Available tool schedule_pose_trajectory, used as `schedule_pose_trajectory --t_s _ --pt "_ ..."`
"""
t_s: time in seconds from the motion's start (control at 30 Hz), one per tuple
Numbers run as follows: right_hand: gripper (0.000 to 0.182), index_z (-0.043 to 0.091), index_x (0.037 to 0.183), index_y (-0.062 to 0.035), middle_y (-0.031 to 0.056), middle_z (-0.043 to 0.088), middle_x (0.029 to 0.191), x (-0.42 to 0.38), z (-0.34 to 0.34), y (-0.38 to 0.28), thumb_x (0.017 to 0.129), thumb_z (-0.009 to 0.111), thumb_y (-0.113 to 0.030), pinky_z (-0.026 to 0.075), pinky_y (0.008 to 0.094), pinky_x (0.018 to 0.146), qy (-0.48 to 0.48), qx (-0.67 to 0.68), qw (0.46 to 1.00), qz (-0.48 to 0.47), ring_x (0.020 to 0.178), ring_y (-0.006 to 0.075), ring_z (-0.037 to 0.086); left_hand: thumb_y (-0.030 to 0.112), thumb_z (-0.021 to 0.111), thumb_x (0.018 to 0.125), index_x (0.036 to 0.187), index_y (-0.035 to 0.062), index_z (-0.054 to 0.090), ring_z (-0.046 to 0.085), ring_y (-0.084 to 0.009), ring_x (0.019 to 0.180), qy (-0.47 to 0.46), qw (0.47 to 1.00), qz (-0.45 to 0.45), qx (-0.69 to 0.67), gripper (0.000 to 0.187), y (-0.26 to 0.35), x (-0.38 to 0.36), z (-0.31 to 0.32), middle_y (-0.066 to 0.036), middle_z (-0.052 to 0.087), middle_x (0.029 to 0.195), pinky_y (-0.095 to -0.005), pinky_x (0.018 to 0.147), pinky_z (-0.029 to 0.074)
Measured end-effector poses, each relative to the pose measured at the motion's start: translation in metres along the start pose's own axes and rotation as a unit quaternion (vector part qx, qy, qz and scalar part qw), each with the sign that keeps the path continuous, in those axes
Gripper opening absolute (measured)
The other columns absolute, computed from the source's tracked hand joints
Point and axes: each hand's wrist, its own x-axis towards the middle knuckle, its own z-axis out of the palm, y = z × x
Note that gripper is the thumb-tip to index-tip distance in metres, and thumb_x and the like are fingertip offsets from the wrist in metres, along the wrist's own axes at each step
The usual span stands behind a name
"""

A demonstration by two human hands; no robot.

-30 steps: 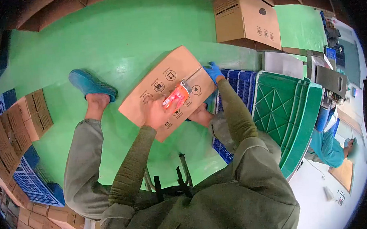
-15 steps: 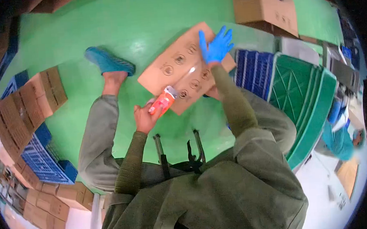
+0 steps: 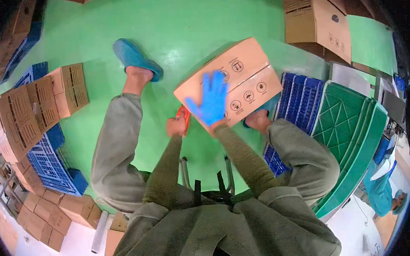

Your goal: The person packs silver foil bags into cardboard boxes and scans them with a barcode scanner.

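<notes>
A closed cardboard box (image 3: 250, 55) with printed handling symbols lies on the green floor between my feet, and a shiny strip runs along its seam. My right hand (image 3: 211, 102), in a blue glove, rests flat with fingers spread over the near left part of the top. It hides some of the seam and symbols. My bare left hand (image 3: 174, 126) is wrapped round a red-orange tape dispenser (image 3: 183, 117), held low at the box's near left edge. The front end of the dispenser is partly hidden against the box.
Blue plastic pallets (image 3: 299, 98) and stacked green trays (image 3: 346, 128) stand to the right. Cartons (image 3: 25, 113) sit on a blue pallet (image 3: 52, 163) at left. Another large carton (image 3: 316, 22) is at the upper right. A person in teal (image 3: 380, 187) is at the far right.
My gloved hand has moved from the far end of the box to its near left part. The tape dispenser has tilted down against the near edge. The view has shifted slightly.
</notes>
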Motion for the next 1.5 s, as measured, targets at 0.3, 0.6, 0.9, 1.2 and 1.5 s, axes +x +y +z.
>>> schedule_pose_trajectory --t_s 0.3,0.6,0.9,1.2,1.5 --pt "0.072 0.055 0.134 0.0031 0.0339 0.051 0.14 0.057 -0.107 0.152 0.089 0.07 -0.051 0.039 0.0536 0.109 0.087 0.035 0.98 0.177 0.131 0.0472 0.05 0.034 0.071 0.098 0.11 0.0003 0.066 0.061 -0.0137 0.081 0.082 0.863 0.164 -0.47 0.036 0.077 -0.046 -0.019 -0.004 0.069 0.094 -0.0342 0.073 0.051" --pt "0.073 0.04 0.145 0.0089 0.0246 0.046 0.149 0.086 -0.079 0.32 0.101 0.059 -0.045 0.04 0.0408 0.109 0.315 0.441 0.776 0.324 0.134 0.0312 0.049 0.021 0.083 0.083 0.117 -0.0032 0.06 0.068 -0.0205 0.09 0.005 0.892 0.377 -0.25 0.048 0.174 0.055 -0.106 -0.014 0.071 0.102 -0.0364 0.084 0.054" --pt "0.053 0.057 0.139 -0.0082 0.0051 0.06 0.136 0.223 -0.178 0.377 0.094 0.073 -0.031 0.053 0.0386 0.086 0.357 0.668 0.593 0.274 0.114 0.0216 0.061 0.023 0.085 0.078 0.118 -0.0024 0.061 0.067 -0.0311 0.1 0.128 0.921 0.319 -0.186 0.053 0.147 -0.002 -0.09 -0.018 0.068 0.11 -0.0429 0.09 0.052" --pt "0.057 0.056 0.135 -0.0036 0.0082 0.066 0.126 0.216 -0.207 0.217 0.086 0.082 -0.022 0.053 0.0357 0.078 0.426 0.692 0.501 0.296 0.103 0.0207 0.066 0.017 0.085 0.081 0.12 -0.0034 0.058 0.066 -0.0209 0.091 0.159 0.914 0.312 -0.204 0.051 0.1 -0.002 -0.073 -0.009 0.069 0.1 -0.0379 0.087 0.053" --pt "0.037 0.072 0.077 -0.0013 0.0164 0.069 0.071 -0.002 -0.313 0.024 0.089 0.069 -0.036 0.053 0.0457 0.063 0.137 0.231 0.963 -0.032 0.067 0.0304 0.068 0.011 0.075 0.092 0.114 -0.0051 0.059 0.06 -0.0166 0.088 0.254 0.802 0.441 -0.313 0.031 0.076 -0.117 -0.252 -0.011 0.063 0.099 -0.0324 0.078 0.052"
